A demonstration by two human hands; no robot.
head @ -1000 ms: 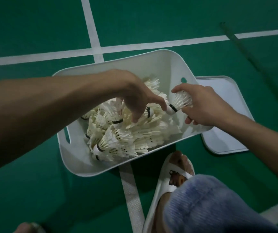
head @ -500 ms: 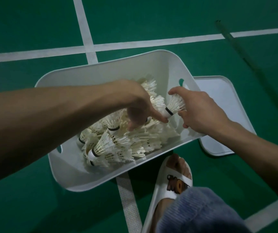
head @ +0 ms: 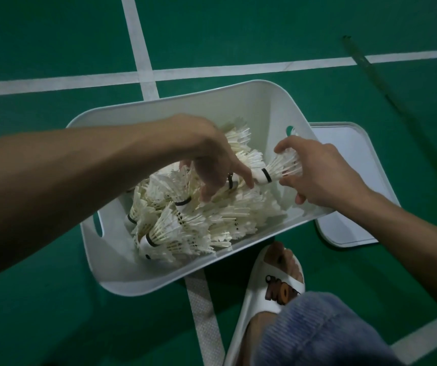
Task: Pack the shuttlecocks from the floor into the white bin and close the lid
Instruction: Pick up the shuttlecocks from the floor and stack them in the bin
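The white bin (head: 122, 265) sits on the green court floor, filled with a heap of several white feather shuttlecocks (head: 185, 223). My left hand (head: 212, 159) reaches into the bin from the left, fingers spread down among the shuttlecocks; one cork shows between its fingers, but a grip is not clear. My right hand (head: 320, 173) holds one shuttlecock (head: 278, 167) by its feather skirt over the bin's right side, cork pointing left toward my left fingertips. The white lid (head: 349, 186) lies flat on the floor, partly under the bin's right edge.
White court lines (head: 138, 48) cross the floor behind the bin and another runs under it. My foot in a white slipper (head: 270, 291) and a blue-clad knee (head: 317, 336) are just below the bin. A dark strip (head: 370, 67) lies at upper right.
My right hand has brought its shuttlecock a little further into the bin, its cork now at my left fingertips. My left hand has stayed over the heap.
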